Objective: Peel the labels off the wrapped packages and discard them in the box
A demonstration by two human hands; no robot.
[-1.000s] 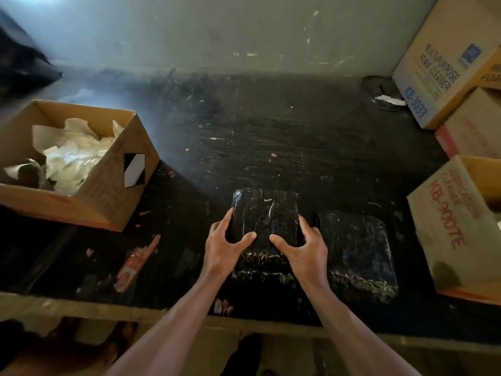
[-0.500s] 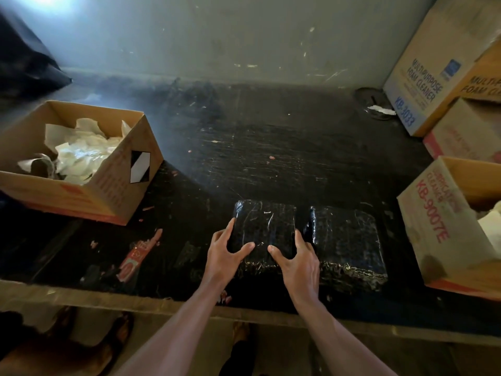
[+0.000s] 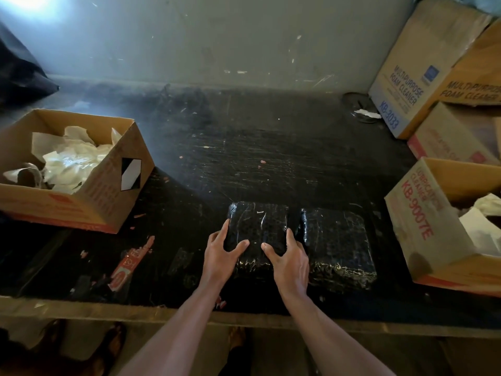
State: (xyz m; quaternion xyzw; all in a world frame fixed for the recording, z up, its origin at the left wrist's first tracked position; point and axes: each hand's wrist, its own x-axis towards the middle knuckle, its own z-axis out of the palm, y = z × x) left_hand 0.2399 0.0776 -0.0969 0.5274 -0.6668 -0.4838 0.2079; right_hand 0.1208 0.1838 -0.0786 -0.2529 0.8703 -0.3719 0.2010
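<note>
Boxes ring the dark bench. On the left sits an open cardboard box with a black-and-white diamond sticker on its side wall, and inside it lies a heap of crumpled white paper. On the right stands a second open box printed KB-9007E in red, with more white paper showing in it. Behind that one are a closed carton and a tall foam cleaner box leaning against the wall. A black bag slumps at the far left corner, and a red scrap lies flat on the bench near its front edge.

Two black, film-wrapped bundles lie flat between the boxes, near the front of the bench. The left package has its long axis running from the person toward the wall, its near end under the hands. The right package lies parallel just beside it; whether the two wrappers touch is hard to tell in the dim light.

The left hand grips the left package's left edge, fingers down the side and thumb laid across the top. The right hand mirrors it on the right edge, fingers in the gap between the bundles and thumb on top, so the thumbs point toward each other and stay a little apart.
</note>
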